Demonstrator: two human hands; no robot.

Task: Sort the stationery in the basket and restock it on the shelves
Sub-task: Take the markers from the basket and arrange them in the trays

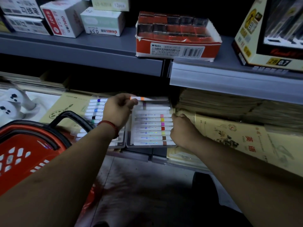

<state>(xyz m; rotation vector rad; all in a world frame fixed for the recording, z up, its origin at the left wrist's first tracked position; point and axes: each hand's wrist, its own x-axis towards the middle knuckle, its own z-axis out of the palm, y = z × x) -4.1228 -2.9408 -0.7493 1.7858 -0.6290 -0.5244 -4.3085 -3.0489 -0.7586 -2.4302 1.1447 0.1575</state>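
Note:
An open clear plastic marker case (147, 145) lies on the lower shelf, with rows of white markers in both halves. My left hand (118, 110) pinches an orange-banded white marker (141, 98) over the far end of the case's right half. My right hand (182, 129) grips the right edge of the case with curled fingers. The red shopping basket (24, 154) with a black handle hangs at my left forearm; its contents are mostly hidden.
Brown paper pads (229, 105) and a yellow printed pad (237, 136) lie right of the case. A sketch pad (65, 105) sits under its left side. The upper shelf (98, 51) holds white boxes, a red carton (177, 46) and a pencil-lead display box (270, 38).

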